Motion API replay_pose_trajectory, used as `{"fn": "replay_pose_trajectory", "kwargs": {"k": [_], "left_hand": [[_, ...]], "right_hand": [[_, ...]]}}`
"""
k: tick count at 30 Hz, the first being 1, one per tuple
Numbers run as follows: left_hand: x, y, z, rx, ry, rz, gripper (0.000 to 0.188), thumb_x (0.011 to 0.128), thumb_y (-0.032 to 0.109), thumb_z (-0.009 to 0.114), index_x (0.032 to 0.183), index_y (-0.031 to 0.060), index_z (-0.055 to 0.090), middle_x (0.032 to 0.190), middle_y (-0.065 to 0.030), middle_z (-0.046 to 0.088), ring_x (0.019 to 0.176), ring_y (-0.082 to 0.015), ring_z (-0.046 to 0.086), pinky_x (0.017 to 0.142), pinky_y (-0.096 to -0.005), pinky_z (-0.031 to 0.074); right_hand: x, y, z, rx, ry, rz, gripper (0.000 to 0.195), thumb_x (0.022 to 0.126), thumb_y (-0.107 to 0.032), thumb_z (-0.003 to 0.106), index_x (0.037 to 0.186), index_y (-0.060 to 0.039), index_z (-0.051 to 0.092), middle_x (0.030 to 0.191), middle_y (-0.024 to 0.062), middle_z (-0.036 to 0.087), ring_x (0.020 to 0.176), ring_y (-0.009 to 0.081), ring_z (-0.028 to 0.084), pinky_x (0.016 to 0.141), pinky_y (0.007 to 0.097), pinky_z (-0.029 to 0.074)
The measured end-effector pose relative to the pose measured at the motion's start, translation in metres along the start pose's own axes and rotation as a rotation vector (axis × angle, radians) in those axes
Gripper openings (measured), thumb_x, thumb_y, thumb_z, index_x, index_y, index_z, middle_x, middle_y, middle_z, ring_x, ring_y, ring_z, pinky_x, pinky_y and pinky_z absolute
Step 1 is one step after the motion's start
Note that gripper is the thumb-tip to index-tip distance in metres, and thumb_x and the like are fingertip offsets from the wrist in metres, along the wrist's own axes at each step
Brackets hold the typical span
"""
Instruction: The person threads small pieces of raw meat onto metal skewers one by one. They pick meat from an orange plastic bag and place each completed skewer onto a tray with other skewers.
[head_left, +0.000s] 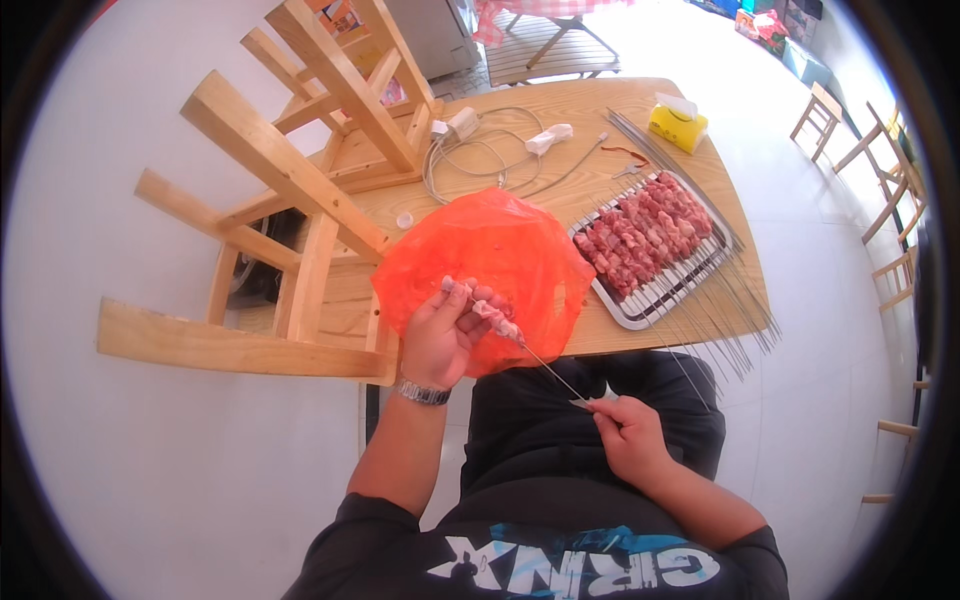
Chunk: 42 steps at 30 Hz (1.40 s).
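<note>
My left hand (442, 334) pinches a piece of raw meat (454, 287) at the upper end of a metal skewer (555, 373), above a red plastic bag (495, 240). More raw meat (496, 319) is threaded on the skewer just below my fingers. My right hand (628, 435) grips the skewer's lower end, with a piece of white tissue (604, 392) at the fingertips, over my lap. To the right, a metal tray (637, 324) holds several skewers loaded with raw meat (645, 232), their bare ends sticking out past the table edge.
On the wooden table (592, 97) lie bare metal skewers (645, 139), a yellow tissue pack (677, 127), a key (628, 170) and a coiled white cable (480, 150). Upturned wooden stools (300, 195) stand on the left. Further stools (819, 116) are at the far right.
</note>
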<state>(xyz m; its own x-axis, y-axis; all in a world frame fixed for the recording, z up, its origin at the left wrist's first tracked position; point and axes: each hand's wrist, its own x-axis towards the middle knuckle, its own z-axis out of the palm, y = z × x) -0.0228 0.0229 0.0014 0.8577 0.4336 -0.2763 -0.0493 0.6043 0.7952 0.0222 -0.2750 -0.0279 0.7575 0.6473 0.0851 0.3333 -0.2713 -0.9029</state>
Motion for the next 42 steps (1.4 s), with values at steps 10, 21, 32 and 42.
{"fn": "replay_pose_trajectory", "kwargs": {"k": [10, 21, 32, 42], "left_hand": [[0.008, 0.009, -0.012, -0.328, 0.167, -0.004, 0.016, 0.105, 0.021, 0.051, 0.101, 0.0146, 0.065, 0.109, -0.0088, 0.073, 0.110, -0.0264, 0.069, 0.095, -0.0422, 0.056], [0.000, 0.007, -0.001, -0.200, 0.119, 0.042, 0.013, 0.106, 0.020, 0.050, 0.104, 0.0123, 0.060, 0.109, -0.0098, 0.072, 0.108, -0.0276, 0.069, 0.092, -0.0424, 0.056], [-0.001, -0.010, -0.004, -0.149, 0.055, 0.103, 0.015, 0.106, 0.018, 0.049, 0.111, 0.0068, 0.059, 0.105, -0.0115, 0.071, 0.103, -0.0272, 0.070, 0.089, -0.0408, 0.057], [-0.011, -0.003, 0.009, -0.154, 0.069, 0.070, 0.032, 0.108, 0.030, 0.045, 0.119, 0.0056, 0.061, 0.117, -0.0127, 0.069, 0.113, -0.0306, 0.066, 0.096, -0.0462, 0.054]], "right_hand": [[0.000, -0.002, -0.003, 0.011, -0.024, 0.002, 0.014, 0.086, -0.002, 0.068, 0.098, -0.0038, 0.073, 0.074, 0.0133, 0.063, 0.070, 0.0301, 0.063, 0.066, 0.0361, 0.050], [-0.003, 0.002, -0.002, 0.084, -0.087, 0.121, 0.014, 0.089, -0.006, 0.066, 0.101, -0.0020, 0.073, 0.083, 0.0147, 0.070, 0.078, 0.0287, 0.068, 0.073, 0.0343, 0.053], [-0.002, 0.000, -0.003, 0.124, -0.128, 0.155, 0.015, 0.092, -0.006, 0.064, 0.103, -0.0014, 0.072, 0.091, 0.0148, 0.073, 0.085, 0.0268, 0.071, 0.078, 0.0330, 0.054], [-0.001, 0.000, -0.004, 0.096, -0.098, 0.087, 0.014, 0.091, -0.004, 0.065, 0.102, -0.0019, 0.072, 0.088, 0.0152, 0.071, 0.083, 0.0288, 0.069, 0.076, 0.0339, 0.053]]}}
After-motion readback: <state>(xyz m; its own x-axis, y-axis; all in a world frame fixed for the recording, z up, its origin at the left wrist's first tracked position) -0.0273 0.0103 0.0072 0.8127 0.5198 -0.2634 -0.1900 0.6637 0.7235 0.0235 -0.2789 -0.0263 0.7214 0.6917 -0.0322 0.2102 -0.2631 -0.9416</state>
